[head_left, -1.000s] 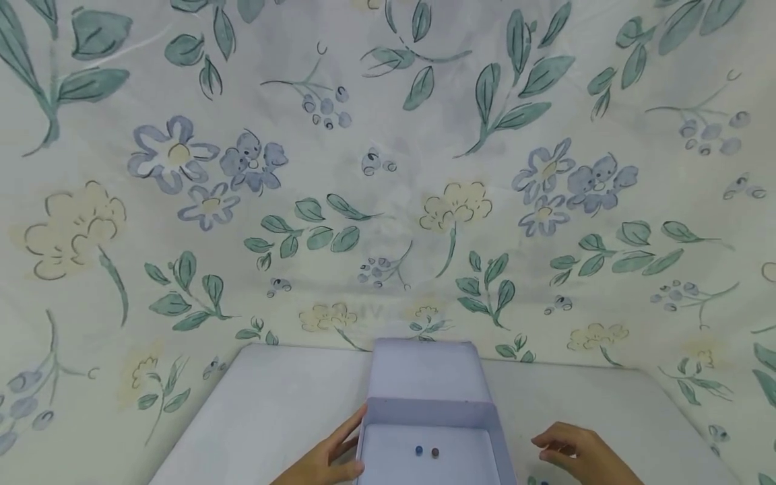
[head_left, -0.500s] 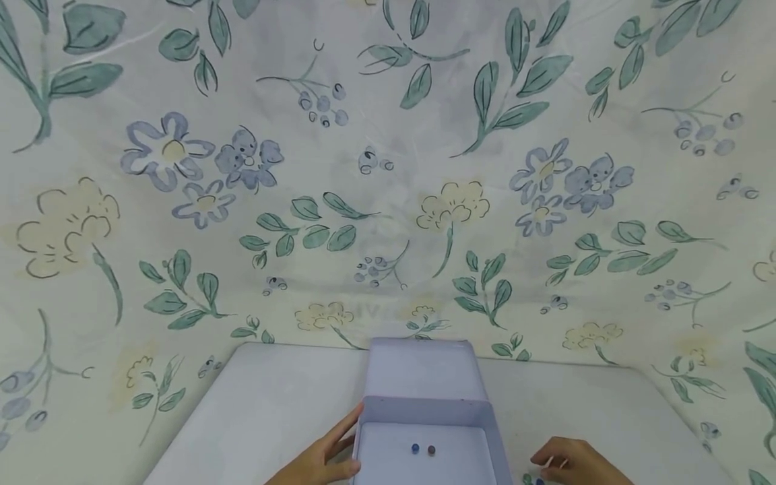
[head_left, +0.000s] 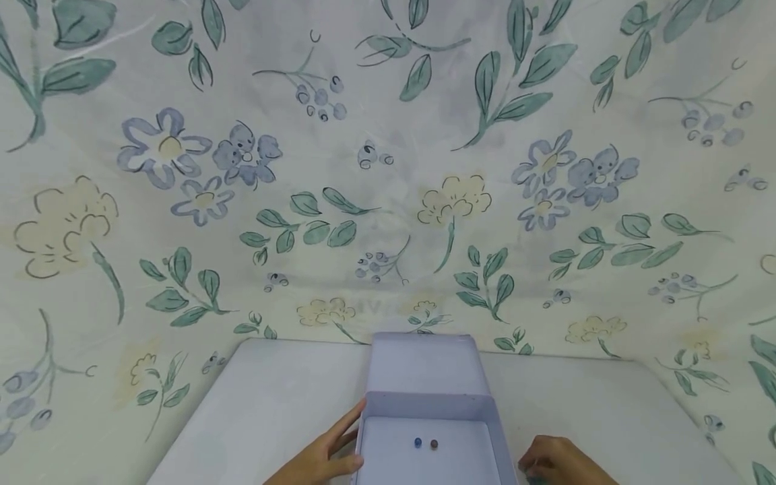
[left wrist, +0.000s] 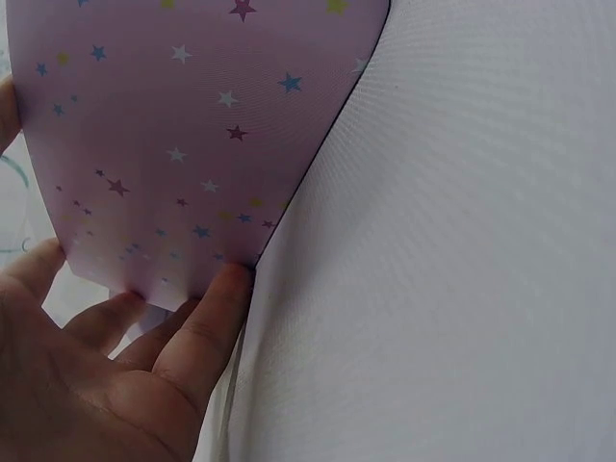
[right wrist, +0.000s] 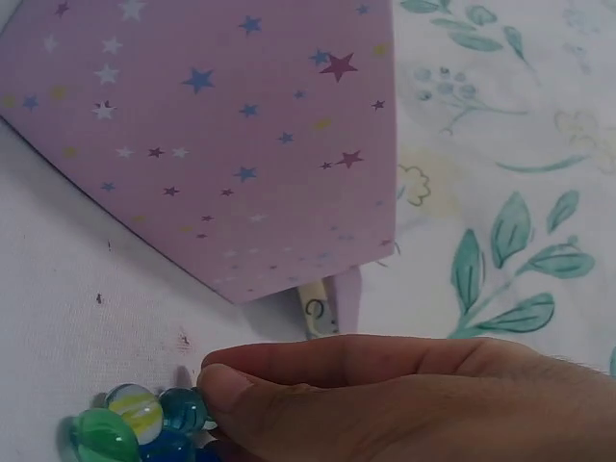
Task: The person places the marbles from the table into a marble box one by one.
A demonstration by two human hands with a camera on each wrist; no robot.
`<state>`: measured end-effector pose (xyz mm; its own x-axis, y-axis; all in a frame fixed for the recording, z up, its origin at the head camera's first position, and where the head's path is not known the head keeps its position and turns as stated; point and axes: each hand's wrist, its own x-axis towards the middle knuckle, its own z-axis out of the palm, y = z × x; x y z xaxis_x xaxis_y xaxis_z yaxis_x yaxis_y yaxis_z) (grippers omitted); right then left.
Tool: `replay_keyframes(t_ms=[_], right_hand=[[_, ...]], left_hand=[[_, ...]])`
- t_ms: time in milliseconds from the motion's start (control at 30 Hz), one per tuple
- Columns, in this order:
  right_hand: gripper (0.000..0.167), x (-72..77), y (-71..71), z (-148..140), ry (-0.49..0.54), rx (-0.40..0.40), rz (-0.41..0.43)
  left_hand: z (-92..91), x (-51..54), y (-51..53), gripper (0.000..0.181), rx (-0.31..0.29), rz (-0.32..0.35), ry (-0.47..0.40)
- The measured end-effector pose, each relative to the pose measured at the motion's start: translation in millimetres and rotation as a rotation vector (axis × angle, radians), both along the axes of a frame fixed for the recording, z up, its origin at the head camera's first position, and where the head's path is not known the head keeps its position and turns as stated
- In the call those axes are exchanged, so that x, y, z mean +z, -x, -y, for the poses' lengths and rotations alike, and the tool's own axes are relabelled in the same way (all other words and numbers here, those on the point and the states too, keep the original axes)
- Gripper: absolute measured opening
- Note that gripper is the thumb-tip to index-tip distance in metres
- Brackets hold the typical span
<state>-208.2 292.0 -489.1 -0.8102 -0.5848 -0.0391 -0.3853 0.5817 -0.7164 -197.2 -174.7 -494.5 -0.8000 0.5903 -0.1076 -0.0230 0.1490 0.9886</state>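
Observation:
A lavender box [head_left: 431,399] stands on the white table with its lid [head_left: 426,364] folded back. A blue marble [head_left: 417,442] and a brown marble [head_left: 433,444] lie inside. Against its left outer wall rests my left hand [head_left: 321,458], fingers mostly straight and spread on the star-printed side [left wrist: 207,144]. To the right of the box, my right hand [head_left: 558,463] is down at the table, thumb and forefinger pinching a teal marble [right wrist: 183,409], partly hidden by the thumb. Touching or close by are a green marble [right wrist: 104,438], a yellow-and-white one [right wrist: 135,409] and blue ones [right wrist: 168,449].
A floral cloth [head_left: 388,168] hangs behind and around the table [head_left: 285,384]. Table surface shows on both sides of the box. Small dark specks [right wrist: 99,298] mark the white surface near the marbles.
My right hand has moved left and down to the marbles beside the box, and its fingertips have closed together. My left hand stays on the box. The view has shifted slightly.

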Motion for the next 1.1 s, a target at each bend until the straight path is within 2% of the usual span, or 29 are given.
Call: replay_keyframes(t_ms=[133,433,600,700,800,933,1100], right_hand=[[0.009,-1.9,-1.4,2.2,-0.033,-0.029,0.002],[0.007,-1.5,-3.8,7.3,-0.073,-0.043,-0.008],[0.007,4.5,-2.6,8.0,-0.071,-0.105,-0.038],[0.006,5.5,-1.9,6.5,-0.047,-0.106,-0.09],[0.007,4.4,-2.6,4.2,-0.036,-0.094,-0.173],[0.01,5.2,-3.7,3.7,-0.023,-0.108,-0.266],[0.012,14.0,-4.6,5.1,0.02,-0.171,-0.213]], left_hand=[[-0.4,-1.2,-1.5,0.077,0.001,-0.011,0.005],[-0.1,-2.0,-5.6,0.08,-0.002,0.022,0.003],[1.6,-0.4,-3.4,0.077,-0.005,-0.04,0.009],[2.4,0.0,-3.3,0.078,-0.006,-0.048,0.011],[1.2,-0.3,-4.5,0.079,-0.003,-0.008,0.008],[-0.2,-0.2,-4.2,0.077,-0.002,-0.02,0.007],[-1.0,0.8,-1.7,0.079,0.013,0.011,0.008]])
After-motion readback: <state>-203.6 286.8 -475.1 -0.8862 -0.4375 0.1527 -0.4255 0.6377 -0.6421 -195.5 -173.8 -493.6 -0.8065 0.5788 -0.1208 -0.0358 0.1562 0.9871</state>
